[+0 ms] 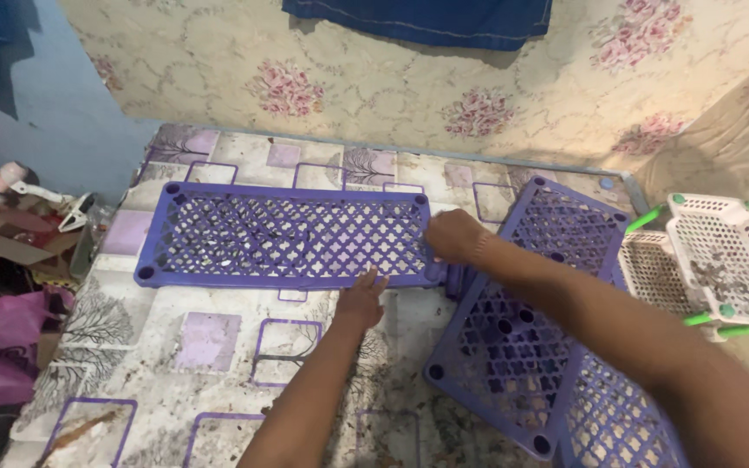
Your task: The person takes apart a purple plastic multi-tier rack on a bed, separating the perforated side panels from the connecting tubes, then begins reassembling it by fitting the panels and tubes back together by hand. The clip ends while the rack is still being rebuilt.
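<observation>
both hands (409,269) at shelf panel (283,236) edge

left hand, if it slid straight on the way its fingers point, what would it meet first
The left hand already touches the near edge of the flat purple lattice shelf, so it would likely slide across that panel; beyond it lies the patterned floor mat, then the floral wall.

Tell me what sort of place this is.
Probably a room in a home: floral wallpaper, a patterned floor covering, and purple lattice shelf panels lying beside white plastic baskets.
</observation>
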Demonstrator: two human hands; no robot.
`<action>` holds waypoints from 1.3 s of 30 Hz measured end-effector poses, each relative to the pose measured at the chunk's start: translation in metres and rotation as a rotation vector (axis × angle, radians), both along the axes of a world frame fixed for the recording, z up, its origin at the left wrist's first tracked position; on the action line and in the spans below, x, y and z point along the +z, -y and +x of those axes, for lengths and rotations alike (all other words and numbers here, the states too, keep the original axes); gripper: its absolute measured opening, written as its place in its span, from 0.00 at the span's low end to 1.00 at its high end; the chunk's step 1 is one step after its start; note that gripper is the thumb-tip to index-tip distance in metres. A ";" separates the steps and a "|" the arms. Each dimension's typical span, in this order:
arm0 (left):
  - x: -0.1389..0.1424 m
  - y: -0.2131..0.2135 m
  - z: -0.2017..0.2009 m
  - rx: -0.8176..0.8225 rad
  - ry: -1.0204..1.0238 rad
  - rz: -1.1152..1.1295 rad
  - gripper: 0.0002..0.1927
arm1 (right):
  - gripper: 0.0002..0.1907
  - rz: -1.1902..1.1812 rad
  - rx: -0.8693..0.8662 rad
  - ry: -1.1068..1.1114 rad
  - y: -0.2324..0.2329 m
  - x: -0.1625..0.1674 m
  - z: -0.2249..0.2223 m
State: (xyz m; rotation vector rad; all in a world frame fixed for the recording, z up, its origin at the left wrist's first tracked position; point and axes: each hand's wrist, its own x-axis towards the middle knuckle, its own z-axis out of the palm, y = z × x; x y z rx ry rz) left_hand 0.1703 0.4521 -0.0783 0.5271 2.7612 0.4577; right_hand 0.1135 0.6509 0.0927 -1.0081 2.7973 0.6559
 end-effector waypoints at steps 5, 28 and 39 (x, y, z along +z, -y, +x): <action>0.008 0.002 0.001 0.032 0.060 0.019 0.41 | 0.10 -0.041 0.423 -0.049 -0.034 0.009 0.009; 0.020 0.007 -0.005 0.017 0.096 0.035 0.43 | 0.23 -0.063 -0.177 0.176 0.006 0.030 0.002; 0.019 0.004 -0.015 -0.025 0.134 0.023 0.43 | 0.20 -1.098 -0.820 0.064 -0.077 -0.078 -0.020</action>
